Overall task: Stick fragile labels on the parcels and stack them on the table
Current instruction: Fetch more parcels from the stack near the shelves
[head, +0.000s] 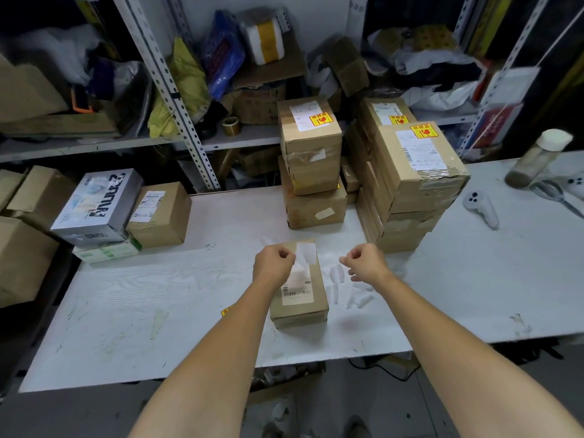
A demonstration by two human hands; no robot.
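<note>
Head view: two bare forearms are being stretched out from the near edge over the white table [126, 311]. A small brown parcel [316, 281] is lying on the table near its middle, directly beneath the hands. Its far end is being partly covered by them, and a white shipping slip with a barcode is showing on its top. A yellow and red sticker [226, 311] just left of the parcel is being mostly hidden by the left forearm, so its print cannot be read.

A pale, blurred sheet [307, 252] is being pinched in the curled fingers of the left hand [273, 268] above the parcel's far end. The fingers of the right hand [363, 263] are being kept curled, thumb against forefinger; whether anything is being held there cannot be told. White paper scraps [360, 300] are lying just right of the parcel.

Farther off, a centre stack [311, 172] and a right stack [410, 191] of brown parcels are standing on the table, their top boxes being marked with yellow and red fragile labels [320, 121]. At the far left a silver box [98, 207] and a brown box [159, 213] are sitting side by side. At the far right a white controller [480, 208] and a bottle [537, 159] are being blurred.
</note>
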